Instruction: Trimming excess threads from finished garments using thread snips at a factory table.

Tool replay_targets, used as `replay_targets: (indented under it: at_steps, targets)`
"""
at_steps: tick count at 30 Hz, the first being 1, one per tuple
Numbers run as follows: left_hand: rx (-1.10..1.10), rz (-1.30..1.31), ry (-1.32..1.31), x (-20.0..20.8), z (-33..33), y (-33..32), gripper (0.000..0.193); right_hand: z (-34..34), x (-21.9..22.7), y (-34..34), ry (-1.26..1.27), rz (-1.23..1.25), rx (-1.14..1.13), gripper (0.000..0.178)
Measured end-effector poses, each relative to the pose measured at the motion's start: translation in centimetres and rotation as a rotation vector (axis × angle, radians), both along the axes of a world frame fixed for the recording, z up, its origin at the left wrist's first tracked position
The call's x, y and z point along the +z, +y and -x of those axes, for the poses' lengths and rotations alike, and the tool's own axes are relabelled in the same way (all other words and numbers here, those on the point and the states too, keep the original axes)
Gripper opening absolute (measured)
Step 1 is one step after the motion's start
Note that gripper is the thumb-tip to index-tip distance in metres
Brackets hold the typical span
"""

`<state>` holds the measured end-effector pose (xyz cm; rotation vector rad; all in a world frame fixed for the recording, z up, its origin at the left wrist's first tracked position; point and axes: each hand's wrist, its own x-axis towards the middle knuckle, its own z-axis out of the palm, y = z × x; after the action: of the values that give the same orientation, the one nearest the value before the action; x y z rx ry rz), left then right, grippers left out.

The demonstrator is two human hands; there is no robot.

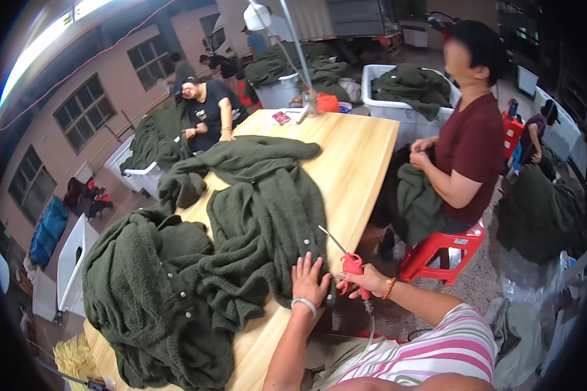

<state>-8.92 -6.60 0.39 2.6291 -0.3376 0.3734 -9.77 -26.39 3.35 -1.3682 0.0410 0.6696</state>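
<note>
My left hand [309,281] lies flat with fingers spread on a dark green fleecy garment [267,221], close to a round shiny button. In my right hand [370,281] is a red air blow gun [351,264] with a long thin metal nozzle, which points up and left over the table's right edge. A pale hose runs down from its handle towards my lap. More of the dark green garments [150,280] are heaped on the left of the light wooden table [359,150], several buttons showing on the pile.
Beyond the right edge, a person in a maroon shirt [473,143] sits on a red plastic stool [443,251], handling green cloth. Another person in black [212,111] sits at the far left side. White bins [378,98] of green garments stand behind. A lamp pole [297,45] rises at the table's far end.
</note>
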Motion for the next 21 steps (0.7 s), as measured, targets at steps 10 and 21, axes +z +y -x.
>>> replay_targets:
  at_steps: [10, 21]
  targets:
    - [-0.263, 0.489, -0.278, 2.7, 7.7, -4.5, 0.036, 3.8, 2.2, -4.8, -0.093, 0.005, -0.154, 0.038]
    - [-0.118, 1.150, 0.711, -1.8, 16.5, -10.4, 0.022, 5.5, 3.0, -1.2, -0.291, -0.212, -0.029, 0.039]
